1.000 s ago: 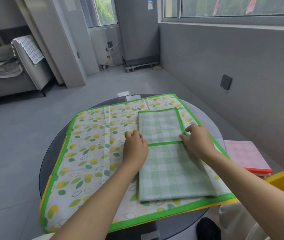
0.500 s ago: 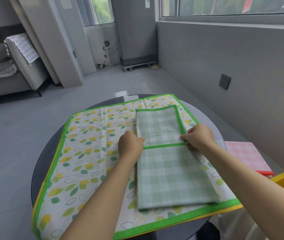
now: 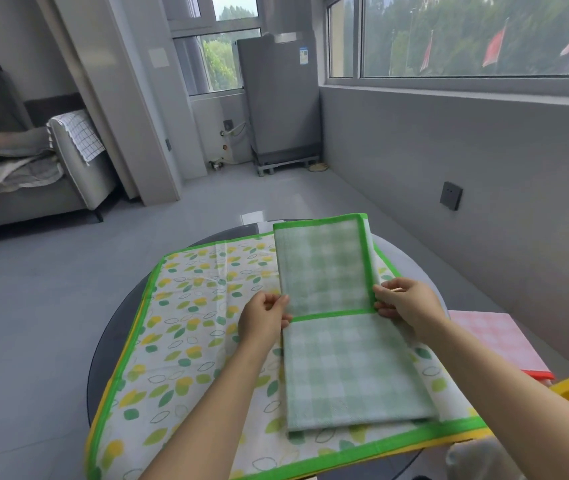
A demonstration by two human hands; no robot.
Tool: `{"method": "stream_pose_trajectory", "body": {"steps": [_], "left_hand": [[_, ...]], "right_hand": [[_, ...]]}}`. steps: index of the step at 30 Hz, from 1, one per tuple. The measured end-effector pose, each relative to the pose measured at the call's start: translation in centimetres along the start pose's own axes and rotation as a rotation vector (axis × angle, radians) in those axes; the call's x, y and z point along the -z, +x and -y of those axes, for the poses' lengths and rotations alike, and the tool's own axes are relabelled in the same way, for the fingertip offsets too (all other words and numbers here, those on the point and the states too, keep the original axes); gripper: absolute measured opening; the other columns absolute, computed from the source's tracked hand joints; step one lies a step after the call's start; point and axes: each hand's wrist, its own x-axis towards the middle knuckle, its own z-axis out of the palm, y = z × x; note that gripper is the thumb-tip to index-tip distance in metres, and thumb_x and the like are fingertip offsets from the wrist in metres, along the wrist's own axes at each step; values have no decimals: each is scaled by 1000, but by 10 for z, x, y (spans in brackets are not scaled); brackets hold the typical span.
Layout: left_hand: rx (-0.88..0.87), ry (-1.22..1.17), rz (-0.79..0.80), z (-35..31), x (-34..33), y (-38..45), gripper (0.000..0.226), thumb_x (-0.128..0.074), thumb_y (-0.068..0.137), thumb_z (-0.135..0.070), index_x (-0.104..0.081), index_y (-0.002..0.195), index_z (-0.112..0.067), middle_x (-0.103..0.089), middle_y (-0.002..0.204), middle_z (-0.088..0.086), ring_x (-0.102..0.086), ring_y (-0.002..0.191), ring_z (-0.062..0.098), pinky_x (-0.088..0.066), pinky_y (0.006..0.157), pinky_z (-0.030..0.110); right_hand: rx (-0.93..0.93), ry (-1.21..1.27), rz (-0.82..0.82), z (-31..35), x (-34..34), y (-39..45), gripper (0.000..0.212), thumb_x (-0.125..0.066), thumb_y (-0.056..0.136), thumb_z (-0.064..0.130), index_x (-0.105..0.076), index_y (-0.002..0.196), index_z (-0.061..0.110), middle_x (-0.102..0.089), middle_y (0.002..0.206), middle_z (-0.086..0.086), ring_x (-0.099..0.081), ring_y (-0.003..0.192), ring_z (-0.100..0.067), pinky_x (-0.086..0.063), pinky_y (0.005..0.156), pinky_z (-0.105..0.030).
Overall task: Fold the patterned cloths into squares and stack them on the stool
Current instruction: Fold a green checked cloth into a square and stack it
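Mid-fold: left hand [image 3: 263, 322] and right hand [image 3: 405, 303] pinch the green check cloth [image 3: 342, 327] at its side edges, far half raised toward 12 o'clock above the table [image 3: 103, 358]; next, likely bring it down square.

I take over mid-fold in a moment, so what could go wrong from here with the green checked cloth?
1. The left hand and right hand pinch only the side edges of the green checked cloth; its raised far half could sag and fold crooked.
2. The leaf-print cloth lies loose underneath, so it might drag or wrinkle.
3. The pink checked cloth on the right sits apart; carrying the square across could loosen it.
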Motion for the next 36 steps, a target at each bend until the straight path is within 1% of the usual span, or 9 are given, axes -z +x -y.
{"method": "stream_pose_trajectory", "body": {"steps": [3,6,10,13,16,20,22,31,36], "left_hand": [[15,-66,40,-1,4,-4,23,-49,97,-28,-57,81,-14,-66,74,3,-63,67,15,-56,79,37],[-10,-104,64,-1,8,-10,30,-43,100,-26,-58,80,-9,-65,77,7,-62,69,18,-55,79,37],[-32,-50,99,11,13,-11,34,-49,86,-36,-59,80,-4,-66,84,18,-62,84,36,-51,83,50],[-55,-57,134,8,15,-21,22,-52,91,-28,-69,81,-16,-70,91,2,-63,90,23,-50,84,39],[-132,30,172,5,17,-29,24,-49,97,-31,-72,100,-27,-64,109,-8,-57,104,8,-45,94,29],[-188,200,270,3,16,-31,29,-51,95,-38,-66,118,-27,-49,114,-8,-47,107,5,-37,89,17],[-208,270,290,2,14,-32,30,-55,93,-40,-66,118,-29,-45,113,-7,-46,109,8,-41,95,24],[-289,394,222,3,6,-40,31,-62,88,-39,-68,113,-22,-41,104,-9,-40,113,11,-38,101,26],[-420,757,171,-6,-2,-51,34,-50,92,-43,-60,117,-22,-39,131,-5,-27,130,16,-21,112,29]], "right_hand": [[1,94,24,4,5,-5,27,-56,93,24,-59,78,3,-59,70,-11,-63,54,-16,-55,50,-17],[-34,74,79,5,12,-6,38,-52,94,34,-62,81,0,-65,77,-17,-64,64,-22,-58,61,-25],[-60,59,144,6,22,-9,39,-51,95,30,-67,84,-3,-68,82,-18,-64,67,-20,-58,62,-23],[1,-138,148,6,27,-15,32,-62,87,39,-72,79,10,-68,77,-12,-60,69,-17,-49,65,-24],[89,-311,174,6,30,-20,21,-74,78,35,-70,71,15,-64,66,1,-56,65,-13,-43,68,-26],[211,-540,229,7,25,-23,22,-74,78,28,-70,100,24,-63,92,7,-56,86,-10,-41,79,-22],[285,-707,248,8,22,-23,31,-71,81,30,-67,112,26,-56,100,5,-51,87,-12,-37,78,-22],[388,-883,275,3,18,-29,38,-69,83,30,-63,119,24,-45,116,4,-45,92,-11,-32,83,-18],[475,-1139,219,6,13,-44,40,-57,88,41,-58,126,28,-47,122,4,-39,115,-17,-33,96,-26]]}}
